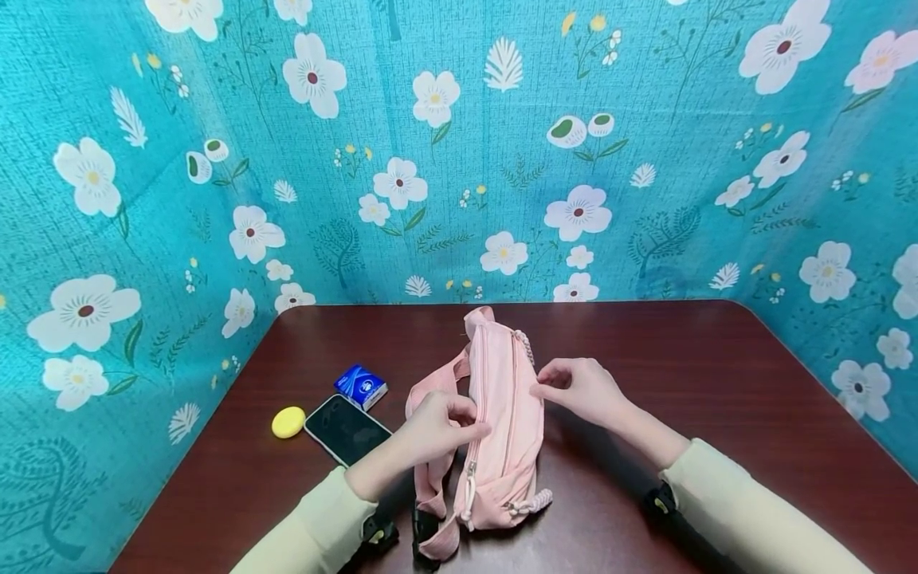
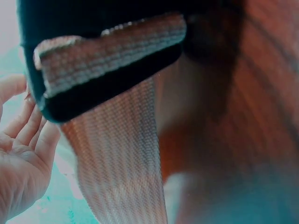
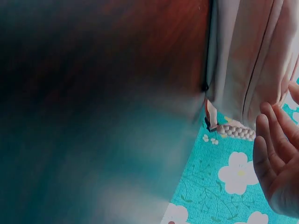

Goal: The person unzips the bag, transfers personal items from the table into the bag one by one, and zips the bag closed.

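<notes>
A pink waist bag [image 1: 502,399] lies lengthwise on the table, its zippers showing and a braided pull at each end. My left hand [image 1: 445,426] is at its left side, thumb and fingers pinching the fabric beside the long zipper. Across from it, my right hand [image 1: 584,391] pinches the right edge between thumb and fingertips. In the right wrist view the right hand's fingers [image 3: 275,140] touch the side of the bag [image 3: 252,60]. The strap [image 2: 117,154] and black buckle [image 2: 112,93] cover part of the left hand [image 2: 28,149] in the left wrist view.
Left of the bag, a phone [image 1: 347,430] with a dark screen lies partly behind my left forearm. A blue packet [image 1: 362,387] touches or nearly touches its top, and a round yellow object [image 1: 288,422] sits beside it. A floral curtain [image 1: 445,199] surrounds the brown table [image 1: 645,343].
</notes>
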A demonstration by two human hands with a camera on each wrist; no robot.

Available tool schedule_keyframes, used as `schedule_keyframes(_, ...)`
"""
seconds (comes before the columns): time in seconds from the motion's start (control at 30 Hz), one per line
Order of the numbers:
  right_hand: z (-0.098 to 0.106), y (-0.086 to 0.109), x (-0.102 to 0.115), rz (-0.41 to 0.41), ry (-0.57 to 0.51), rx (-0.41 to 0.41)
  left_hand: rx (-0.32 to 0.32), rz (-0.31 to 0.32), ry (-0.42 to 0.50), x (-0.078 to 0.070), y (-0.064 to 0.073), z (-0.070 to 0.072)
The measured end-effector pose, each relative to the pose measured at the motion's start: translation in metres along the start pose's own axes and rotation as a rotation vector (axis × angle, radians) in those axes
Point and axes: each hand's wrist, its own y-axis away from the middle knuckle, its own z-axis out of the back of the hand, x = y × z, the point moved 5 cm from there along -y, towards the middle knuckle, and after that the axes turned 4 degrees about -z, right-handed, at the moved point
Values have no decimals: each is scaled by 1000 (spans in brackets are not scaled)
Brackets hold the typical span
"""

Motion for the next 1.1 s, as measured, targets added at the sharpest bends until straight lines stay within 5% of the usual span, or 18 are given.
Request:
schedule_keyframes(0.43,-13,4,7,17,-172,32,1,49,0,0,2,-1)
schedule_keyframes(0.77,-14,4,9,44,-214,35,-95,137,-310,2,-15,14)
schedule_keyframes(1.1,-11,4,10,84,-217,54,-49,68,-240,3,-16,16)
